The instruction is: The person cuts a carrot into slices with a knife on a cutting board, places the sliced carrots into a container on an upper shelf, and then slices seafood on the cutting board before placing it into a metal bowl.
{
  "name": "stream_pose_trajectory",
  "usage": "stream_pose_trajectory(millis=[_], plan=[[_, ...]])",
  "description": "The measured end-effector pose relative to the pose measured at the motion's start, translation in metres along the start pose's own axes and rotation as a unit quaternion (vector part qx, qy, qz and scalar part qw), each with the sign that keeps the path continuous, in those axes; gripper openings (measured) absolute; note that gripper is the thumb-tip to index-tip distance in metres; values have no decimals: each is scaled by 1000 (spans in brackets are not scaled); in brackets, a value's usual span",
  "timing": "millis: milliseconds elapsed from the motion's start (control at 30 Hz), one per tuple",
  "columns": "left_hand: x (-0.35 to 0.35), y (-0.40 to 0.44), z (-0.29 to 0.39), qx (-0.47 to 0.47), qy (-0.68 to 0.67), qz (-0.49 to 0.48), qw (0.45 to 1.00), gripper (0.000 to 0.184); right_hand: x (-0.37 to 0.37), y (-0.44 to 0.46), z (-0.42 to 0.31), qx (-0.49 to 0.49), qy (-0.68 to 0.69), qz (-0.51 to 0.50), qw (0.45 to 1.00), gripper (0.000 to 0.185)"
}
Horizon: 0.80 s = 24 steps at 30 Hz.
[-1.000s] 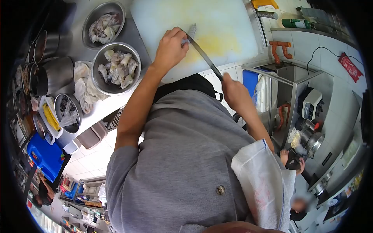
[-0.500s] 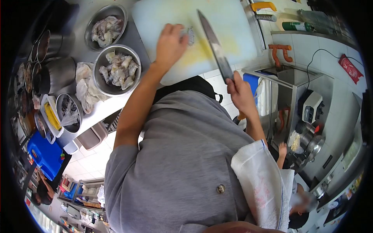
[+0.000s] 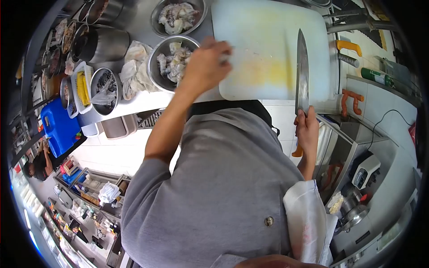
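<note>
My right hand is wrapped round the orange handle of a long knife, its blade pointing away from me over the right part of the white cutting board. My left hand is between the board and a steel bowl, covering part of the bowl's rim. Its fingers are curled, with a pale bit showing at the tips that I cannot make out. Pale, greyish chunks of what looks like cut seafood fill that bowl. Behind it, a second steel bowl holds similar pieces.
Left of the bowls lie a crumpled white cloth, a bowl with a plastic bag, a white basket with something yellow and steel pots. A blue container stands further left. Another person is at the far left.
My left hand has moved left from the board towards the nearer bowl. The small grey piece beside it no longer shows on the board. The knife has turned more upright. My view has shifted.
</note>
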State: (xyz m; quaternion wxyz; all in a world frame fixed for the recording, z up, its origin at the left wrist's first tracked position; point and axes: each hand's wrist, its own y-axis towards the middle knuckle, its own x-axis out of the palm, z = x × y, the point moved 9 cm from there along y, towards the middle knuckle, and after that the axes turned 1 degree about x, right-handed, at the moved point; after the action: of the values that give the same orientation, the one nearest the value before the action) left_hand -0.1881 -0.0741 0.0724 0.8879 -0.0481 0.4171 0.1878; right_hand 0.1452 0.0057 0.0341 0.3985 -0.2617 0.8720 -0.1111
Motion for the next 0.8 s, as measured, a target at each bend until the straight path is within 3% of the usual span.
stream_pose_trajectory(millis=[100,167,233,300,333,400,533,633,700,800], plan=[[-62,-20,-34,-27,13,13,999,25,4,5,-6,-8,-8,-6,1000,20],[-79,-10,-69,-68,115,14,991,32,7,8,-11,-3,-2,-11,1000,21],[-86,35,-107,-140,178,95,969,32,13,10,-18,-10,-4,-22,1000,21],[-69,58,-127,-154,260,83,950,41,18,11,-22,-48,-8,-24,999,22],[-64,66,-134,-153,257,86,951,41,17,10,-21,-50,-11,-21,999,22],[-45,78,-151,-205,256,3,945,44,16,6,-23,-57,-16,-20,998,22],[-44,82,-157,-180,265,-4,947,41,11,-5,-12,-49,-4,10,999,20],[-64,78,-114,-136,175,14,975,38,8,-14,-1,-40,3,31,999,19],[-71,77,-60,-35,-3,96,995,31,5,-20,-1,-8,18,34,999,19],[-7,80,7,77,-216,-13,973,25,4,-20,1,21,30,31,999,18]])
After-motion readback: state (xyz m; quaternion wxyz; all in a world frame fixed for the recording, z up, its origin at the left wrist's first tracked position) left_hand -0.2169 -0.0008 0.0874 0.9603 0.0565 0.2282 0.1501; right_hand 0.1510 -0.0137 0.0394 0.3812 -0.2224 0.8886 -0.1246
